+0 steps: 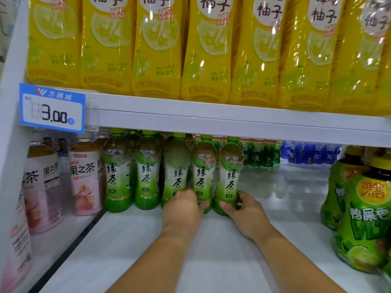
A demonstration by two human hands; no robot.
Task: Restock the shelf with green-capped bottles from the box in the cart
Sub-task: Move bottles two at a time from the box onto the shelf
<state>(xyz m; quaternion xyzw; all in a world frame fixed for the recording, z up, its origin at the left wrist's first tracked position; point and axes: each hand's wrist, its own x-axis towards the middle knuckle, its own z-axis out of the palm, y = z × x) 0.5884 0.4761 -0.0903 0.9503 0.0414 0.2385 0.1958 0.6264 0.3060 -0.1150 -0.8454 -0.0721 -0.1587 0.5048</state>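
Several green-capped green tea bottles stand upright in a row on the white lower shelf (211, 250), more behind them. My left hand (184, 210) is wrapped round the base of the fourth bottle from the left (203, 166), its thumb on the right side, and it also covers the foot of the third bottle (176, 166). My right hand (243, 210) grips the base of the rightmost bottle (230, 166), thumb in front. Both bottles rest on the shelf, touching each other. The cart and box are out of view.
Pink fruit-tea bottles (84, 180) stand left of a dark divider (69, 248). Bigger green lime-drink bottles (359, 218) crowd the right. Small green and blue bottles (296, 153) line the back. The upper shelf edge (232, 121) with a 3.00 price tag (51, 107) carries yellow bottles (207, 49).
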